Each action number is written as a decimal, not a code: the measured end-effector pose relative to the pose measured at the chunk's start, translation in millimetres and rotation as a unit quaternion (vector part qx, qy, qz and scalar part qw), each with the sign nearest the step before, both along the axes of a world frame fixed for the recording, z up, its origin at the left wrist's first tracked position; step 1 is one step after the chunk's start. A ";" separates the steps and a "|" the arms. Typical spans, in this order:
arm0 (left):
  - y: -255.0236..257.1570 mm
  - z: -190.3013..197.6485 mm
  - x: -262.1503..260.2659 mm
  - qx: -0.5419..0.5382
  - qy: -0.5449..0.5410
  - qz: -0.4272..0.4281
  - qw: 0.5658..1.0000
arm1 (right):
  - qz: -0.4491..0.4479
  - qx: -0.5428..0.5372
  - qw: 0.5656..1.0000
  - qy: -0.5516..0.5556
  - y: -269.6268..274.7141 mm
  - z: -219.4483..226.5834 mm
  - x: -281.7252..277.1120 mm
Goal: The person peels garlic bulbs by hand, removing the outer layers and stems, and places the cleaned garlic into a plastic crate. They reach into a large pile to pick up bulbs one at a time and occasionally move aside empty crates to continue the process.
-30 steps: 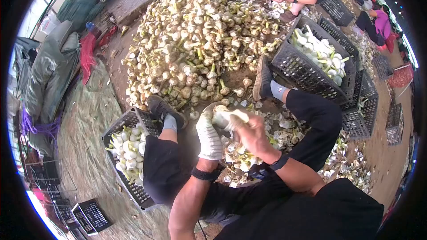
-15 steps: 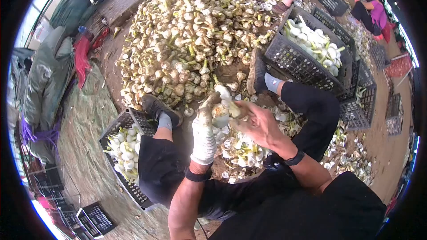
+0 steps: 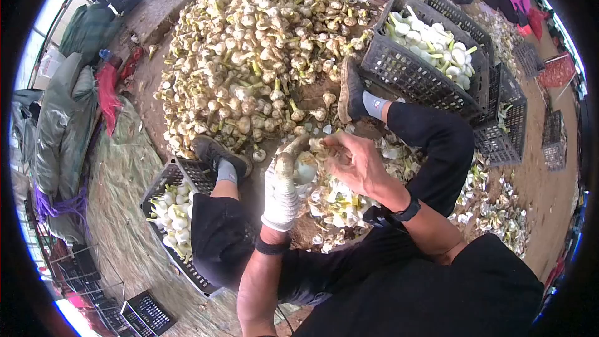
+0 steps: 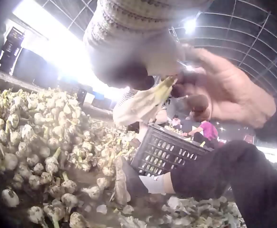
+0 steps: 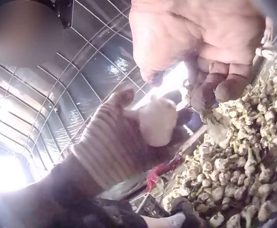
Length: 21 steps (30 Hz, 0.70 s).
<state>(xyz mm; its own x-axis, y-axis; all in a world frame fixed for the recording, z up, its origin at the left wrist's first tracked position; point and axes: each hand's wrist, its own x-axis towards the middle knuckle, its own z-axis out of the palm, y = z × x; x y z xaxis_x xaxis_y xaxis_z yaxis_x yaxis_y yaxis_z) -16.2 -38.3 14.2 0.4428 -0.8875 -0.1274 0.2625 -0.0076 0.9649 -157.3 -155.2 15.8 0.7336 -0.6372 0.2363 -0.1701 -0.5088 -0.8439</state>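
The gloved left hand (image 3: 281,192) grips a pale garlic bulb (image 3: 305,170) above the lap. In the right wrist view, that bulb (image 5: 157,122) lies between the glove's thumb and fingers. Just right of it, the bare right hand (image 3: 367,168) has its fingers curled, pinching loose skin. A thin pale piece of skin (image 5: 217,130) hangs below the right fingertips in the right wrist view. The left wrist view shows a whitish strip of skin (image 4: 145,107) hanging between the glove (image 4: 129,42) and the right hand (image 4: 231,92).
A large heap of unpeeled garlic (image 3: 231,62) lies ahead. Crates of white bulbs stand at the left knee (image 3: 209,290) and beyond the right foot (image 3: 412,78). Peelings (image 3: 340,206) cover the ground between the legs. Other people sit at the upper right.
The hands have drawn slightly apart; the right fingers have moved off the bulb's side, while the left still holds it. The head view has shifted, with the heap and crates lying slightly higher and leftward.
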 end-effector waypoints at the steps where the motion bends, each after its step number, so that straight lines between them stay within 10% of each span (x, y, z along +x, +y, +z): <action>1: 0.4 2.3 -1.1 0.015 0.023 -0.007 1.000 | 0.001 -0.019 1.000 -0.012 3.1 7.7 -1.4; 10: 3.0 -8.3 -11.1 -0.021 -0.142 0.029 0.989 | 0.028 -0.103 0.994 0.038 23.1 -0.3 -4.0; 19: 6.4 12.0 -11.0 -0.091 -0.084 -0.001 0.992 | -0.089 0.012 0.992 0.086 -26.1 -43.1 -14.1; 21: 5.1 11.2 -10.2 -0.093 -0.073 0.004 0.993 | -0.047 0.173 0.982 0.057 -20.5 -32.3 -20.0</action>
